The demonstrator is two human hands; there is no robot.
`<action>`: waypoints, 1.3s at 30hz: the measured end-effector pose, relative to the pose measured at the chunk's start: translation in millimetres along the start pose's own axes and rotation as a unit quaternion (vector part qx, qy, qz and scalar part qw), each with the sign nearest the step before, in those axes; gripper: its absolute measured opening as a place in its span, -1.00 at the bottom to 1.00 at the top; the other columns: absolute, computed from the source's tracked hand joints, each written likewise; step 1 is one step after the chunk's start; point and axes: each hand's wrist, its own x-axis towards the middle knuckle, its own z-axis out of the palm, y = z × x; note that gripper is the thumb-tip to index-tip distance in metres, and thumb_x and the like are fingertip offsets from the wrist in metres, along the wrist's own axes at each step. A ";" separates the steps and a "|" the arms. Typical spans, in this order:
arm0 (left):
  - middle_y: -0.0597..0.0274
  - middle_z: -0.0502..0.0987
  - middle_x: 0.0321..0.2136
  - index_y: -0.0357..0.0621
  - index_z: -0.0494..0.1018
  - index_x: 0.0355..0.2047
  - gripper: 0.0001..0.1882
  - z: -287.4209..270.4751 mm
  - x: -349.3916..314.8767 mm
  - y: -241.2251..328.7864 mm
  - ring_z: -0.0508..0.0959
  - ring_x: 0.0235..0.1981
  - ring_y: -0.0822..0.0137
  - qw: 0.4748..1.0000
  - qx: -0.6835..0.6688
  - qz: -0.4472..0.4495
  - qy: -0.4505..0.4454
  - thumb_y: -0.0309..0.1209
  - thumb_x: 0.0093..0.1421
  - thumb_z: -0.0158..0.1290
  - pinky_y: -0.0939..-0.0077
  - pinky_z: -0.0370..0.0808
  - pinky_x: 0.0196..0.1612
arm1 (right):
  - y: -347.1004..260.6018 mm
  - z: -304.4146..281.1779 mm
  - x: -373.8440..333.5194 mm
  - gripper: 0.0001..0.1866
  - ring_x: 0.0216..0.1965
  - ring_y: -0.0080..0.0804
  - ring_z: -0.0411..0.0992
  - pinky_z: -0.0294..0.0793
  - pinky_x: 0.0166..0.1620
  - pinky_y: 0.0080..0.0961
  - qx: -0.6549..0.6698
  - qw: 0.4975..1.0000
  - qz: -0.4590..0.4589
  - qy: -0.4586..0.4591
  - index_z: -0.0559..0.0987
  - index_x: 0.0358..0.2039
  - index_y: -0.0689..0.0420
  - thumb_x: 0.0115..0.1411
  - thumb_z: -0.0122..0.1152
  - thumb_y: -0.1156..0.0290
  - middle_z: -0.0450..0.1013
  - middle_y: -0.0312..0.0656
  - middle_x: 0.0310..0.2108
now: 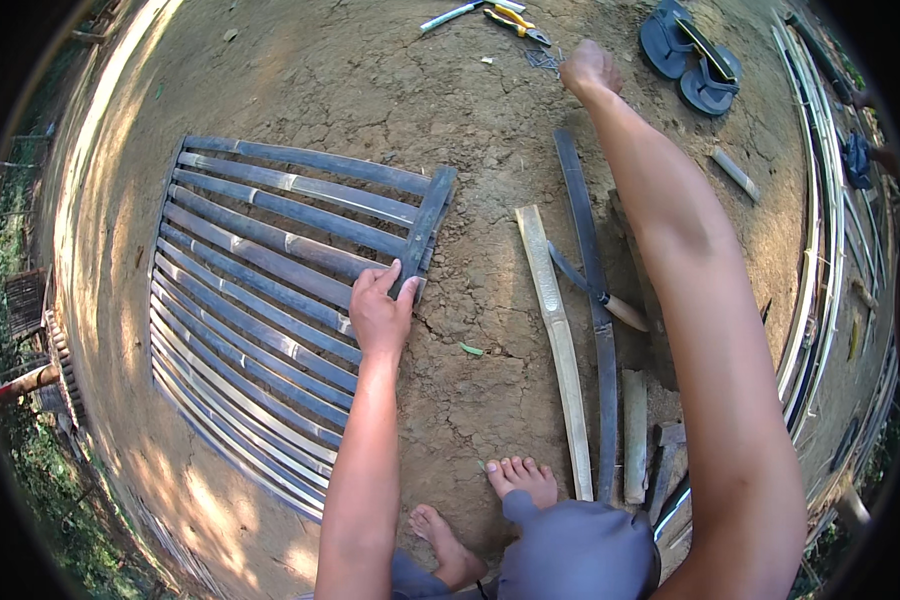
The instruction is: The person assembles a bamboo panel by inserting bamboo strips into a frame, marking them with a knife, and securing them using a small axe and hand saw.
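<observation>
A panel of dark bamboo slats (290,240) lies on the ground at the left. My left hand (378,310) is closed on the bamboo crosspiece (430,215) at the panel's right edge, thumb on one side and fingers on the other. Stretched far forward, my right hand (589,70) is down at a small pile of nails (542,60). Its fingers look curled, and what they hold, if anything, is hidden. Yellow-handled pliers (517,24) lie just left of the nails.
A pale bamboo strip (553,340), a dark strip (592,270) and a curved knife (610,305) lie between the panel and my right arm. Flip-flops (688,55) sit at the far right, near a short bamboo tube (736,175). Long strips (820,270) line the right side.
</observation>
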 end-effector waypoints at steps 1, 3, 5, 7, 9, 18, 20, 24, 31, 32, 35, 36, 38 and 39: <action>0.08 0.62 -0.28 -0.22 0.67 -0.02 -0.58 -0.5 0.6 1.7 0.63 -0.25 0.11 1.000 -0.004 -0.004 0.000 -0.31 0.12 0.39 0.33 0.54 -0.10 | 0.9 0.6 0.5 -0.68 0.13 -0.04 0.55 0.57 0.12 -0.17 0.020 1.000 -0.007 0.020 0.70 0.01 -0.01 0.27 0.21 0.33 0.58 -0.02 0.10; 0.08 0.63 -0.24 -0.21 0.67 -0.04 -0.55 -4.5 3.1 2.7 0.62 -0.16 0.08 1.000 0.006 -0.006 -0.001 -0.26 0.10 0.40 0.30 0.53 -0.03 | -12.5 3.4 -5.9 -0.70 -0.09 -0.14 0.63 0.59 -0.02 -0.26 0.117 0.991 -0.054 0.030 0.71 -0.01 -0.02 0.27 0.21 0.34 0.65 -0.06 -0.09; 0.08 0.63 -0.21 -0.21 0.67 -0.04 -0.54 -11.6 0.7 1.5 0.60 -0.12 0.07 0.999 0.034 0.003 0.017 -0.23 0.09 0.40 0.27 0.53 0.01 | -32.0 1.4 -38.7 -0.70 -0.21 -0.28 0.64 0.58 -0.09 -0.36 0.235 0.968 -0.084 -0.034 0.71 -0.01 0.04 0.27 0.24 0.32 0.68 -0.11 -0.20; 0.05 0.62 -0.17 -0.21 0.63 0.00 -0.49 -5.7 2.6 3.1 0.57 -0.08 0.04 0.998 0.020 0.005 0.062 -0.20 0.10 0.39 0.24 0.52 0.04 | -39.2 11.1 -76.5 -0.66 -0.33 -0.50 0.57 0.55 -0.20 -0.50 0.427 0.890 -0.104 -0.125 0.69 0.00 0.19 0.25 0.31 0.33 0.66 -0.22 -0.32; 0.05 0.60 -0.21 -0.22 0.63 -0.03 -0.56 0.6 9.0 5.9 0.59 -0.14 0.03 0.995 0.006 -0.005 0.098 -0.25 0.13 0.35 0.21 0.53 -0.02 | -52.1 3.2 -153.7 -0.67 -0.39 -0.63 0.45 0.45 -0.30 -0.62 0.476 0.854 -0.139 -0.159 0.64 0.02 0.35 0.27 0.32 0.49 0.56 -0.33 -0.36; 0.11 0.55 -0.31 -0.17 0.63 -0.07 -0.68 32.5 24.4 7.3 0.62 -0.24 0.07 0.982 -0.097 0.005 0.162 -0.37 0.16 0.26 0.19 0.58 -0.17 | -25.3 32.3 -255.1 -0.83 -0.27 -0.47 0.54 0.52 -0.11 -0.51 0.384 0.861 -0.261 -0.206 0.71 -0.11 0.22 0.32 0.27 0.53 0.62 -0.19 -0.24; 0.13 0.54 -0.33 -0.14 0.64 -0.12 -0.73 30.3 17.9 0.5 0.61 -0.26 0.08 0.983 -0.093 -0.002 0.160 -0.36 0.16 0.26 0.19 0.58 -0.19 | -22.7 38.9 -262.1 -0.85 -0.20 -0.38 0.57 0.52 -0.11 -0.46 0.369 0.868 -0.259 -0.210 0.70 -0.14 0.21 0.31 0.27 0.52 0.61 -0.17 -0.24; 0.16 0.51 -0.29 -0.14 0.64 -0.21 -0.81 36.7 18.5 4.6 0.59 -0.22 0.13 0.982 -0.107 -0.006 0.159 -0.35 0.20 0.22 0.24 0.59 -0.12 | -13.7 45.7 -244.9 -0.83 -0.19 -0.29 0.57 0.52 -0.14 -0.44 0.237 0.877 -0.415 -0.049 0.64 -0.08 0.20 0.40 0.16 0.47 0.60 -0.14 -0.24; 0.06 0.53 -0.30 -0.24 0.60 -0.19 -0.72 15.1 10.6 -5.3 0.58 -0.20 0.06 0.971 -0.141 -0.009 0.194 -0.31 0.18 0.24 0.16 0.54 -0.10 | -14.6 64.3 -248.8 -0.79 -0.18 -0.37 0.59 0.55 -0.12 -0.41 0.238 0.899 -0.358 -0.083 0.63 -0.03 0.22 0.46 0.10 0.42 0.63 -0.12 -0.16; 0.05 0.54 -0.30 -0.26 0.60 -0.17 -0.70 7.6 7.6 -5.9 0.58 -0.20 0.05 0.966 -0.142 -0.008 0.217 -0.30 0.19 0.25 0.16 0.54 -0.10 | -13.9 65.7 -249.5 -0.78 -0.18 -0.38 0.59 0.55 -0.11 -0.42 0.231 0.898 -0.366 -0.077 0.63 -0.03 0.22 0.46 0.10 0.42 0.64 -0.12 -0.16; 0.07 0.57 -0.31 -0.28 0.59 -0.10 -0.66 -34.2 -27.3 -15.5 0.61 -0.23 0.10 0.952 -0.141 -0.065 0.263 -0.28 0.22 0.24 0.21 0.55 -0.12 | -13.0 67.7 -245.6 -0.77 -0.14 -0.36 0.61 0.56 -0.06 -0.42 0.247 0.897 -0.357 -0.076 0.63 -0.02 0.22 0.46 0.10 0.40 0.64 -0.11 -0.15; 0.12 0.61 -0.32 -0.24 0.60 -0.05 -0.66 -42.9 -51.7 -26.6 0.62 -0.27 0.22 0.945 -0.135 -0.095 0.282 -0.28 0.27 0.23 0.28 0.58 -0.16 | -11.4 70.2 -241.0 -0.73 -0.11 -0.32 0.62 0.57 -0.04 -0.40 0.228 0.907 -0.345 -0.081 0.63 0.02 0.22 0.46 0.11 0.34 0.64 -0.09 -0.11; 0.14 0.65 -0.28 -0.21 0.59 -0.01 -0.67 -71.2 -106.9 -50.5 0.62 -0.32 0.34 0.924 -0.174 -0.189 0.283 -0.28 0.31 0.23 0.39 0.60 -0.26 | -2.8 76.4 -212.8 -0.70 -0.11 -0.29 0.62 0.57 -0.04 -0.38 0.230 0.908 -0.340 -0.079 0.63 0.03 0.21 0.46 0.12 0.29 0.64 -0.07 -0.10; 0.16 0.66 -0.28 -0.21 0.61 -0.04 -0.70 -92.4 -135.2 -58.6 0.63 -0.32 0.34 0.899 -0.190 -0.255 0.301 -0.32 0.29 0.23 0.42 0.61 -0.26 | -0.8 76.5 -192.0 -0.68 -0.10 -0.28 0.62 0.57 -0.04 -0.38 0.233 0.910 -0.336 -0.064 0.63 0.04 0.21 0.46 0.12 0.27 0.64 -0.07 -0.09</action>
